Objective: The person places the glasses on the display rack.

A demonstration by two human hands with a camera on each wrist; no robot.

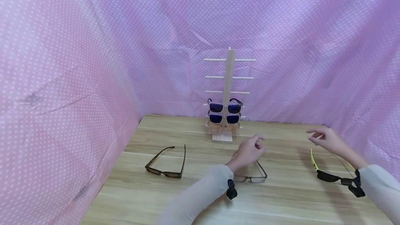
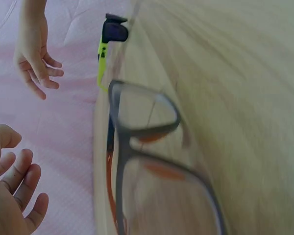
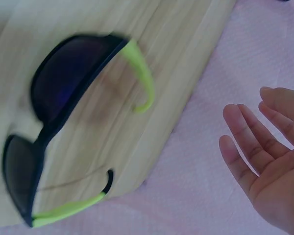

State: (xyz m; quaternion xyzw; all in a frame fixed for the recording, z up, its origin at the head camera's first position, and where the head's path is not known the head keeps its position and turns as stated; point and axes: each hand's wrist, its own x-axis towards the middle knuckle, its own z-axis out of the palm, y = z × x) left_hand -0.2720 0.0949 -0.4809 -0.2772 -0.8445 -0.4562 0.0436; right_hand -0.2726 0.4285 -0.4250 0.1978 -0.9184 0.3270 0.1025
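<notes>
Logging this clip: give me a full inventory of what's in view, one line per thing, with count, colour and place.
Grey-framed clear-lens glasses: 1, grey, table centre, below the left hand
Black sunglasses with yellow temples: 1, black and yellow, table's right
Brown-patterned sunglasses: 1, dark brown, table's left
Wooden display stand with rods: 1, pale, back of table
White-framed dark-lens sunglasses: 2, white and dark blue, on the stand
Translucent glasses: 1, peach, lowest on the stand
Wood-grain table: 1, light brown, below everything
Polka-dot cloth: pink-purple, around the table
Wrist devices: 2, black, at the cuffs
Sleeves: 2, pale, on the forearms
Left hand, right hand: both empty
</notes>
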